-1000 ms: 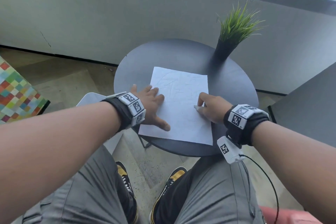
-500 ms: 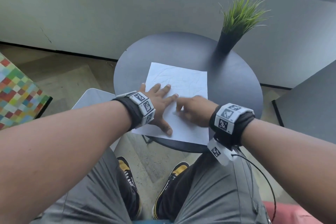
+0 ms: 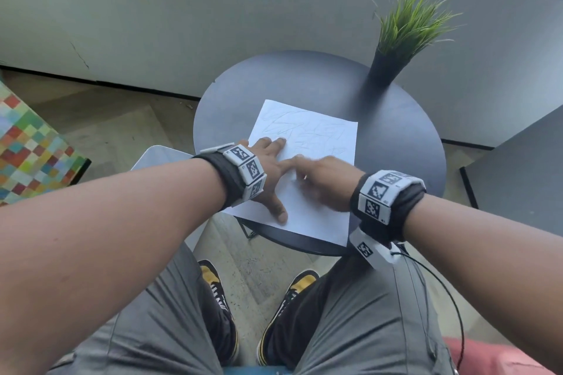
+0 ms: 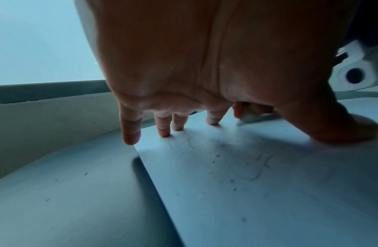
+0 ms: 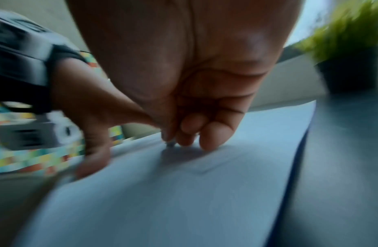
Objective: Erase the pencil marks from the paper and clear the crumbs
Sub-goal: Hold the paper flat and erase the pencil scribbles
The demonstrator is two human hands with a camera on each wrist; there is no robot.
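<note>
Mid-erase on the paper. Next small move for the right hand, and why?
Probably rub farther up the paper: pencil scribbles remain on its far half. The right hand pinches the eraser beside the left hand, which pins the sheet flat.

Head cam is looking steeply down from above at the round bench (image 3: 396, 143) and paper (image 3: 316, 137). Wrist cams are sitting under each palm, very close, skimming the paper (image 4: 247, 183) (image 5: 162, 192). All three are sharing that sheet.
</note>
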